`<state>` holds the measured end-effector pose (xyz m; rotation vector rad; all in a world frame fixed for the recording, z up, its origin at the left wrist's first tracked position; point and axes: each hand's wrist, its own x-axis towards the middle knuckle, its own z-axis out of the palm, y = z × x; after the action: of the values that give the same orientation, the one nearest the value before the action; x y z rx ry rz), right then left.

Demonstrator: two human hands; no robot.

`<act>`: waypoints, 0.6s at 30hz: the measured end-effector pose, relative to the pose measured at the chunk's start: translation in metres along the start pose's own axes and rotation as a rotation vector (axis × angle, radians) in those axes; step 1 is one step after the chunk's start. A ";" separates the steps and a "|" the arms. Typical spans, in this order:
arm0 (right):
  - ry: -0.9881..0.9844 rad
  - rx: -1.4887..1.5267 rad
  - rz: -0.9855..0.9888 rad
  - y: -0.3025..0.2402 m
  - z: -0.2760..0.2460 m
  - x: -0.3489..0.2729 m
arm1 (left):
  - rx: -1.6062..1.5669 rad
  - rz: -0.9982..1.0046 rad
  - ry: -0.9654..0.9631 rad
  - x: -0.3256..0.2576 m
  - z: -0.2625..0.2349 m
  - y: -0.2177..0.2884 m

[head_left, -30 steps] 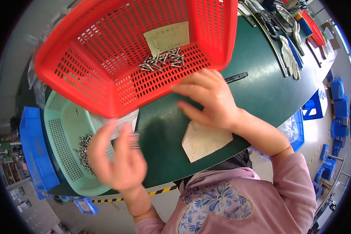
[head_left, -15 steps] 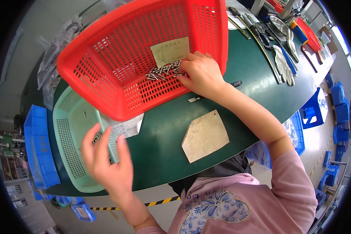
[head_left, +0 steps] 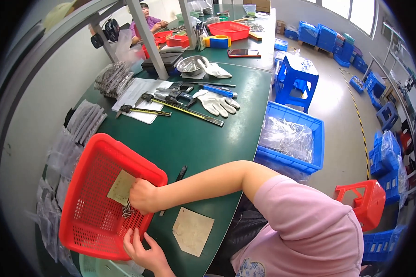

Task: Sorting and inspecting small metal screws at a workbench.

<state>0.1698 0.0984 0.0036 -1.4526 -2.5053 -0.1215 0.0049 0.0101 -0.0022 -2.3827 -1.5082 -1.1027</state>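
Note:
A red plastic basket (head_left: 97,144) with slotted walls stands tilted on the green table. Inside it lie a pile of small, thin metal pins (head_left: 127,210) and a yellowish paper card (head_left: 121,186). My right hand (head_left: 144,195) is down in the basket beside the pile, curled, its fingertips hidden from view. At the basket's near side, my left hand (head_left: 142,251) has its bent fingers apart, reaching over the rim toward the pins. Part of a pale green basket (head_left: 94,265) shows beneath the red one.
A brown card (head_left: 193,231) and a black-handled knife (head_left: 182,172) lie to the right. Farther off are calipers (head_left: 185,110), white gloves (head_left: 216,102) and a metal bowl (head_left: 189,66). A blue crate (head_left: 291,138) stands beside the table. Another person (head_left: 149,22) sits at the far end.
The view has swung to the right, showing more of the table and floor. My left hand has gone from above the green basket to the red basket's rim. My right hand stays at the pins.

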 end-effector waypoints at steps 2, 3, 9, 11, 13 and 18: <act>0.032 0.385 0.067 -0.004 -0.003 -0.012 | -0.003 0.062 0.066 0.006 0.002 0.007; -0.045 0.587 0.051 -0.008 -0.012 -0.018 | 0.007 0.103 0.127 0.009 0.003 0.008; -0.148 1.097 0.012 -0.024 -0.012 -0.036 | 0.053 0.328 0.108 0.008 0.003 -0.012; -0.128 1.096 0.032 -0.022 -0.012 -0.038 | 0.078 0.312 0.064 0.008 0.004 -0.011; -0.174 0.976 0.069 -0.021 -0.017 -0.041 | 0.096 0.310 0.037 0.006 0.003 -0.013; -0.095 0.913 0.082 -0.025 -0.006 -0.043 | -0.057 0.376 0.026 0.017 -0.007 0.015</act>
<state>0.1696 0.0484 0.0003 -1.1419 -2.0608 0.9830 0.0173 0.0118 0.0178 -2.5344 -0.9715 -1.0911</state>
